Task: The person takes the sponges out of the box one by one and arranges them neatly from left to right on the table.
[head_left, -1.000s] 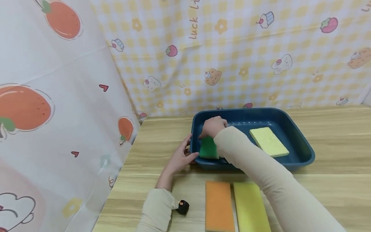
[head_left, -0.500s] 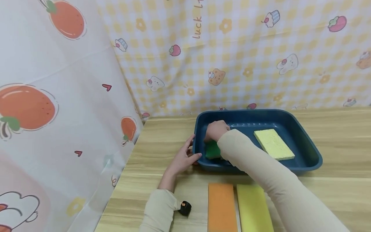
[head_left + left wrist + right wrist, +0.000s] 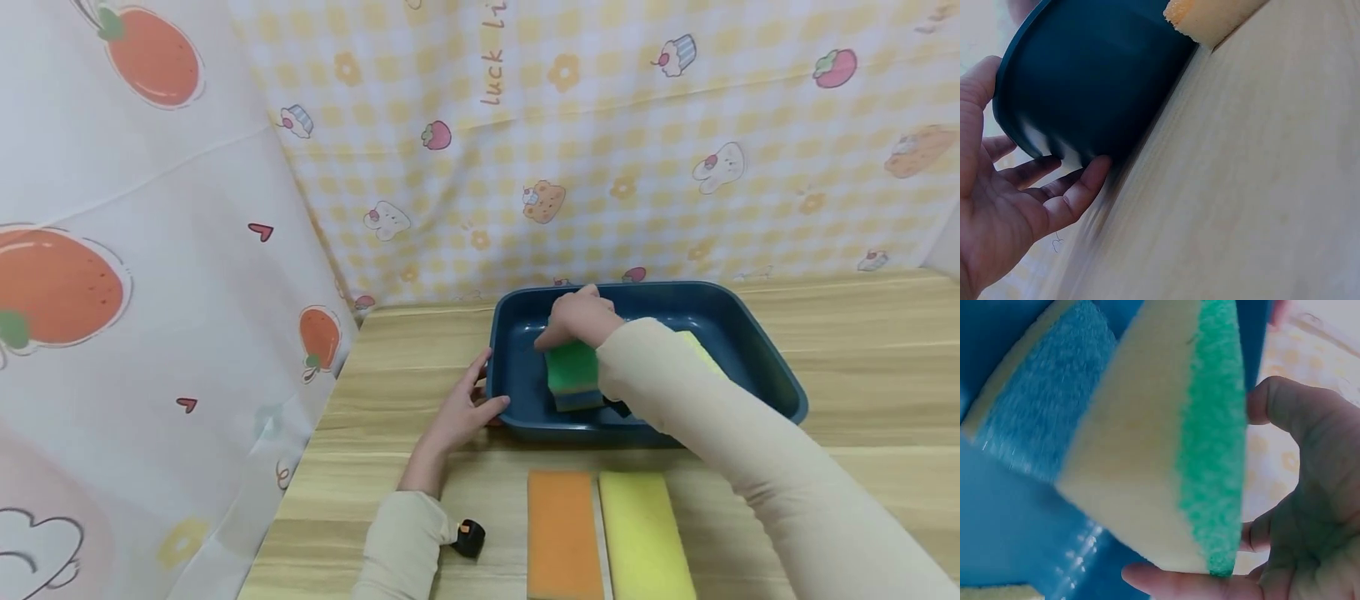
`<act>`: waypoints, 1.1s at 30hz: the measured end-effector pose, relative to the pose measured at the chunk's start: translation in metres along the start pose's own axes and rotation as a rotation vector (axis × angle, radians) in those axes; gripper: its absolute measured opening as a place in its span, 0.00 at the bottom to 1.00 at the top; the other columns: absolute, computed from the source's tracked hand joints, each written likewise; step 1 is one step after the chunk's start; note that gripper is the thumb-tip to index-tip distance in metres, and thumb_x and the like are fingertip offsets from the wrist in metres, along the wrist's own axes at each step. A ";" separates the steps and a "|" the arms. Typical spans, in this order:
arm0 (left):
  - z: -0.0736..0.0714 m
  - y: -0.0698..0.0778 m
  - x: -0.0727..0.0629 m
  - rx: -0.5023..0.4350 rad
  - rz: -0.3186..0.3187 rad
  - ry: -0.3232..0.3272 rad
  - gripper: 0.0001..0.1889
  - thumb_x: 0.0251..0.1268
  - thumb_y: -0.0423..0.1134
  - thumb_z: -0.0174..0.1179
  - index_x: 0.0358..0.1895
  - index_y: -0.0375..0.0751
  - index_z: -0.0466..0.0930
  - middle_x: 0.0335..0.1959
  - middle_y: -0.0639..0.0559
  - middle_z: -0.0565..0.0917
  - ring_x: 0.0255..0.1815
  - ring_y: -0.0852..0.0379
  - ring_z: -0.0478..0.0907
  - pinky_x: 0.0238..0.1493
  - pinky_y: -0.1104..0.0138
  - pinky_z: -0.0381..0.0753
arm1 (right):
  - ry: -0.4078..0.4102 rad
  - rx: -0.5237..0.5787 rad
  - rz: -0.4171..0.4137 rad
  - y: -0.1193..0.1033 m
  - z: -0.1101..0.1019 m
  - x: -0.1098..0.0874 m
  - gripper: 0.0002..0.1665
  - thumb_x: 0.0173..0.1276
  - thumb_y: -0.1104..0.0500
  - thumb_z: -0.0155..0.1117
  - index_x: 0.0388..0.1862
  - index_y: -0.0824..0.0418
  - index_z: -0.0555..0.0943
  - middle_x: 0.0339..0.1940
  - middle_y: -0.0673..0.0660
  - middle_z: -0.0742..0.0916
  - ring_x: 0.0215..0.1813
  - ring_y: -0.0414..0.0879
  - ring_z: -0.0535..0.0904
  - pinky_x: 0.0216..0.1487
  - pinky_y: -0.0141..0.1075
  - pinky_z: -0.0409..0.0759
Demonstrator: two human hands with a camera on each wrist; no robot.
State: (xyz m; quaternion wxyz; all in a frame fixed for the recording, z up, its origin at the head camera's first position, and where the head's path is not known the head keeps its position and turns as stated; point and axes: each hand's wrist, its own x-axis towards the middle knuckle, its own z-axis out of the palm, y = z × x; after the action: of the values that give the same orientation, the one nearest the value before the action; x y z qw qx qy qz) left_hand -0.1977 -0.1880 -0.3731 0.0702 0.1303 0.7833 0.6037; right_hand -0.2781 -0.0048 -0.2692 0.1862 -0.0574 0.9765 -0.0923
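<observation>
My right hand (image 3: 579, 315) grips a green-topped scouring sponge (image 3: 572, 364) by its edges inside a dark blue rectangular pan (image 3: 517, 321). In the right wrist view, the sponge's pale foam (image 3: 1129, 444) is tilted, and the thumb and fingers sit along its green side. Close beside it lies a sponge with a blue scouring face (image 3: 1047, 394), which shows under the green one in the head view. My left hand (image 3: 459, 414) holds the pan's near left corner, thumb at the rim and fingertips against the outer wall (image 3: 1097, 75).
A pale yellow sponge (image 3: 699, 350) in the pan is partly hidden by the right sleeve. In front of the pan, an orange sponge (image 3: 562, 533) and a yellow sponge (image 3: 647, 533) lie side by side on the wood-grain table (image 3: 360, 467). A patterned cloth (image 3: 600, 167) hangs behind.
My right hand has shifted right with the green-topped sponge, and a blue layer now shows beneath it. The sleeve covers more of the pale yellow sponge. My left hand stays on the pan.
</observation>
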 end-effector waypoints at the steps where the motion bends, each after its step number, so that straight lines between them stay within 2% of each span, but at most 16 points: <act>1: 0.000 -0.005 0.001 0.003 -0.001 0.007 0.37 0.61 0.35 0.55 0.71 0.49 0.46 0.64 0.38 0.59 0.55 0.39 0.68 0.40 0.57 0.80 | -0.011 -0.014 0.004 0.005 -0.001 0.005 0.34 0.56 0.38 0.58 0.49 0.64 0.74 0.43 0.66 0.65 0.45 0.59 0.62 0.42 0.48 0.71; 2: -0.001 -0.009 0.002 0.004 0.001 0.012 0.37 0.61 0.36 0.55 0.71 0.50 0.46 0.64 0.39 0.60 0.55 0.40 0.68 0.40 0.58 0.80 | -0.023 -0.025 0.003 0.011 -0.002 0.010 0.35 0.55 0.36 0.57 0.49 0.64 0.74 0.43 0.67 0.65 0.45 0.59 0.63 0.41 0.48 0.71; 3: -0.001 -0.014 0.004 0.001 0.002 0.014 0.37 0.61 0.36 0.56 0.71 0.51 0.46 0.64 0.39 0.60 0.55 0.40 0.68 0.39 0.58 0.80 | -0.027 -0.036 -0.013 0.016 -0.005 0.008 0.36 0.55 0.36 0.56 0.49 0.64 0.73 0.42 0.66 0.66 0.45 0.58 0.62 0.41 0.48 0.71; 7: -0.001 -0.013 0.002 -0.008 -0.013 0.012 0.38 0.61 0.35 0.55 0.71 0.50 0.45 0.65 0.38 0.58 0.56 0.40 0.68 0.39 0.56 0.80 | -0.032 -0.066 -0.045 0.038 -0.015 -0.006 0.40 0.56 0.36 0.54 0.51 0.69 0.68 0.43 0.70 0.66 0.41 0.57 0.67 0.34 0.45 0.75; 11: -0.001 -0.001 -0.003 -0.019 -0.044 0.010 0.38 0.61 0.33 0.55 0.71 0.48 0.44 0.66 0.36 0.57 0.57 0.38 0.66 0.42 0.53 0.79 | -0.029 -0.037 -0.055 0.059 -0.020 -0.029 0.48 0.58 0.37 0.55 0.60 0.74 0.58 0.50 0.77 0.60 0.37 0.59 0.72 0.23 0.42 0.78; 14: 0.000 0.009 -0.006 -0.009 -0.055 0.006 0.38 0.61 0.32 0.54 0.71 0.46 0.43 0.66 0.34 0.56 0.58 0.37 0.65 0.43 0.52 0.78 | -0.024 -0.026 -0.099 0.072 -0.018 -0.049 0.51 0.59 0.39 0.55 0.63 0.77 0.52 0.54 0.82 0.57 0.33 0.57 0.74 0.22 0.41 0.76; 17: 0.001 0.014 -0.008 0.003 -0.060 0.001 0.38 0.62 0.32 0.53 0.71 0.44 0.42 0.66 0.34 0.55 0.57 0.37 0.66 0.44 0.52 0.78 | 0.023 -0.013 -0.156 0.085 -0.013 -0.070 0.50 0.58 0.40 0.56 0.61 0.79 0.54 0.49 0.80 0.61 0.28 0.54 0.73 0.23 0.39 0.73; 21: 0.001 0.015 -0.009 0.003 -0.057 0.003 0.37 0.62 0.31 0.53 0.71 0.43 0.42 0.66 0.33 0.55 0.57 0.37 0.66 0.44 0.51 0.77 | 0.090 0.030 -0.202 0.096 -0.002 -0.095 0.46 0.55 0.41 0.59 0.54 0.77 0.60 0.37 0.70 0.65 0.25 0.51 0.71 0.23 0.36 0.71; 29: 0.003 0.017 -0.006 0.001 -0.056 0.000 0.37 0.62 0.32 0.53 0.71 0.43 0.43 0.66 0.34 0.56 0.56 0.38 0.66 0.44 0.51 0.77 | 0.150 0.079 -0.211 0.119 0.026 -0.132 0.44 0.51 0.41 0.62 0.52 0.75 0.63 0.37 0.69 0.68 0.20 0.47 0.70 0.20 0.35 0.68; 33: 0.004 0.010 0.000 -0.011 -0.051 -0.002 0.38 0.62 0.32 0.54 0.71 0.45 0.43 0.65 0.34 0.56 0.56 0.38 0.66 0.43 0.50 0.78 | 0.165 0.088 -0.215 0.133 0.047 -0.144 0.42 0.50 0.43 0.64 0.51 0.74 0.65 0.36 0.68 0.68 0.19 0.46 0.69 0.19 0.34 0.68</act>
State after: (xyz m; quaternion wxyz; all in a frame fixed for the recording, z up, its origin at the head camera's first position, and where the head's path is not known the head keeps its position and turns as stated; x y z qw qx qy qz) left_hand -0.1951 -0.1822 -0.3640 0.0870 0.1102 0.7830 0.6059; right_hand -0.1376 0.1385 -0.2882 0.0967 -0.1459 0.9716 -0.1591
